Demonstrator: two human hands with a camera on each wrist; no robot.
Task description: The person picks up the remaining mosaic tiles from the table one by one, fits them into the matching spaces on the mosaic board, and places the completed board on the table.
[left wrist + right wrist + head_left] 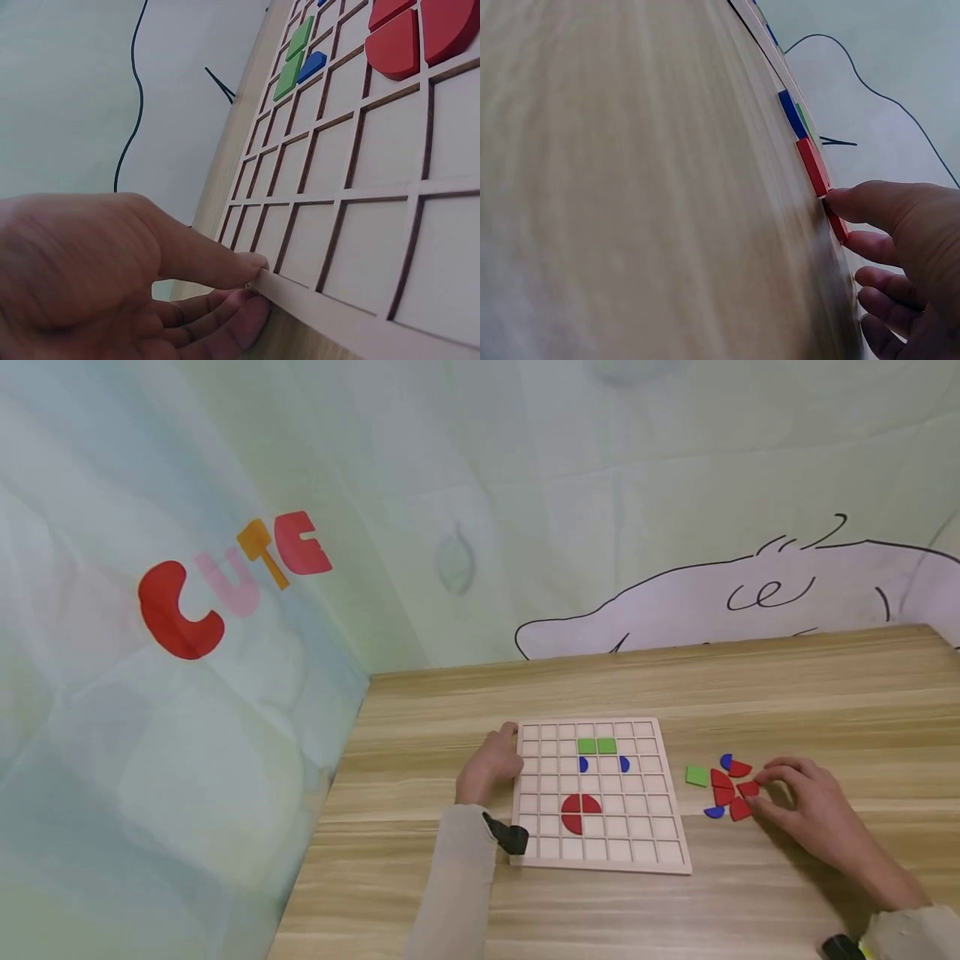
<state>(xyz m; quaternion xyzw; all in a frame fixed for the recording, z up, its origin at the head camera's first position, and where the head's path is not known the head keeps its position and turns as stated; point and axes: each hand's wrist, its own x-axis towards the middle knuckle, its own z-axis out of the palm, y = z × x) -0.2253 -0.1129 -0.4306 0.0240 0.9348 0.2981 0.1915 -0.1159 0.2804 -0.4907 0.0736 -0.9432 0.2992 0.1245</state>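
Observation:
A wooden grid board (624, 850) lies on the table, its square cells framed by thin ridges. My left hand (491, 767) holds the board's left edge, thumb on the rim and fingers beside and below it in the left wrist view. Set in the grid are green squares (587, 746), blue half circles (583, 764) and red quarter circles (572, 803) forming three quarters of a disc. To the board's right, my right hand (813, 814) pinches a red quarter-circle piece (748, 788) between thumb and index finger, the other fingers loosely bent.
Around the right fingertips lie several loose red quarter circles (723, 796), a green square (697, 776) and blue half circles (715, 812). Behind the wooden table (450, 702) hangs a printed cloth backdrop (420, 527), which also covers the left side.

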